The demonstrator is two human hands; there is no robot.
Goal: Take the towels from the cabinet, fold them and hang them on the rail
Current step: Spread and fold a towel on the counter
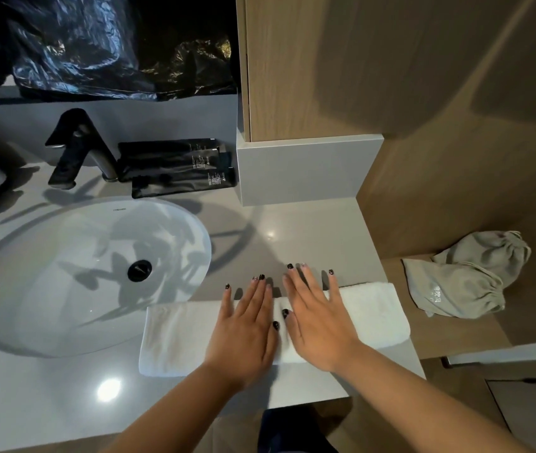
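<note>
A white towel point(175, 338), folded into a long strip, lies across the grey countertop point(309, 237) to the right of the sink. My left hand point(247, 328) and my right hand point(317, 318) rest flat on the middle of it, side by side, palms down with the fingers spread. Neither hand grips anything. The fingertips reach past the towel's far edge onto the counter. No rail shows in this view.
A white oval sink point(47, 289) with a black drain and a black tap point(73, 148) sits at the left. Black sachets point(178, 168) lie behind it. A wooden cabinet point(358, 60) rises at the right. Grey drawstring bags point(466, 276) lie on a lower wooden shelf.
</note>
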